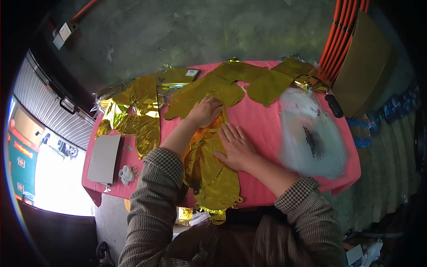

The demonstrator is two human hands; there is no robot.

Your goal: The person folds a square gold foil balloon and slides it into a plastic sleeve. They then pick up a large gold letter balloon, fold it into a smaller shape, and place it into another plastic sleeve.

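A flat gold foil balloon [213,178] lies on the pink cloth in front of me, its lower end hanging over the table's near edge. My left hand [206,112] is at its upper end, fingers curled down and closed on the foil. With fingers stretched out, my right hand [236,147] rests flat on the balloon's right side. Just beyond the left hand, a larger gold foil piece [191,97] is spread out flat. Whatever lies under the left fingertips is hidden.
Crinkled gold foil [149,115] lies at the left, near a grey box [103,158] and a white bundle [127,174]. Clear plastic bags [289,142] and a black object [334,105] sit at the right. The pink-covered table [262,129] stands against a concrete wall [200,35].
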